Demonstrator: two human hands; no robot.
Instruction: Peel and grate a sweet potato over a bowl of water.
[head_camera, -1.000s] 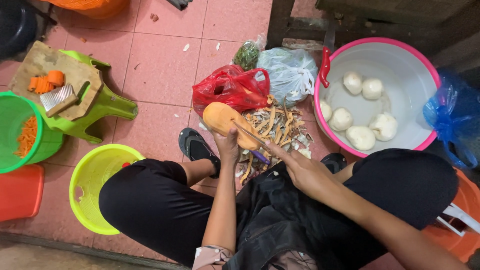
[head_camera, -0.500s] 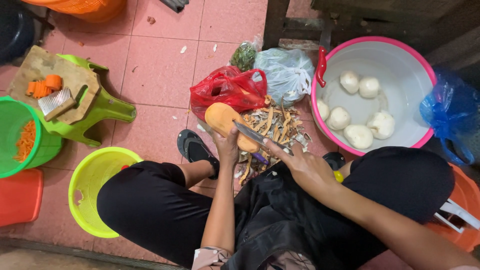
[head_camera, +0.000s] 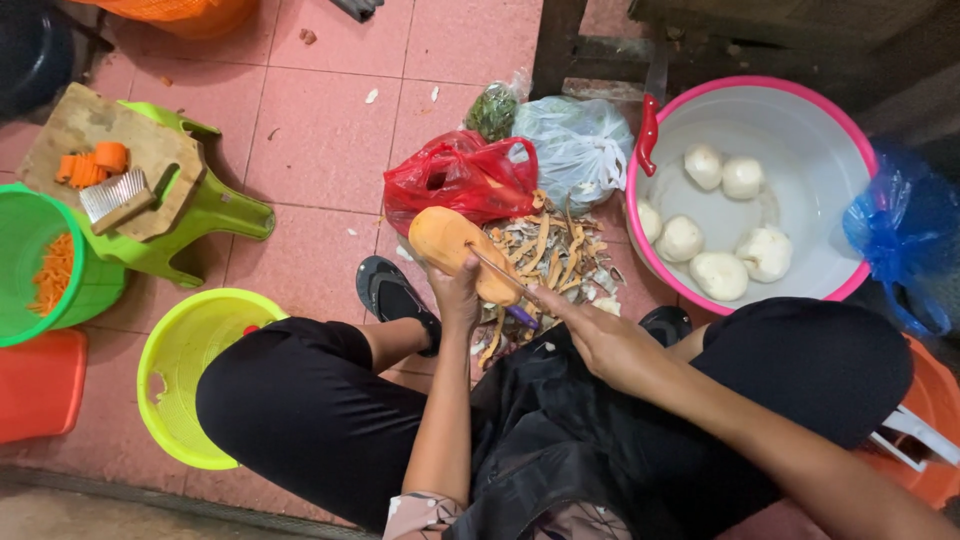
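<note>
- Right, head view, looking straight down: the left hand (head_camera: 457, 290) is curled around the lower end of an orange-tan peeled vegetable (head_camera: 455, 245), fingers wrapped shut on it, thumb side up.
- Vegetable sits at the hand's 12 o'clock, tilted, its rounded end pointing to about 10 o'clock, held above a pile of peelings (head_camera: 555, 255).
- Right hand (head_camera: 600, 335) is closed around a knife (head_camera: 500, 280) with a purple handle; the thin blade runs toward 10 o'clock and lies against the vegetable's flank.
- Both forearms come up from 6 o'clock, the left nearly vertical, the right angled in from 4 o'clock; the hands are just beside each other, meeting at the vegetable.
- At 2 o'clock of the hands, a pink-rimmed white basin (head_camera: 800, 130) holds several pale peeled pieces in water.
- At 12 o'clock, a red plastic bag (head_camera: 455, 180) and a clear bag (head_camera: 580, 145) lie beside the peelings.
- Off at 9 o'clock: yellow-green bucket (head_camera: 190, 370), green stool (head_camera: 200, 215) with a wooden board (head_camera: 90, 135) carrying carrot slices and a grater, and a green tub (head_camera: 40, 265) of shredded carrot.
</note>
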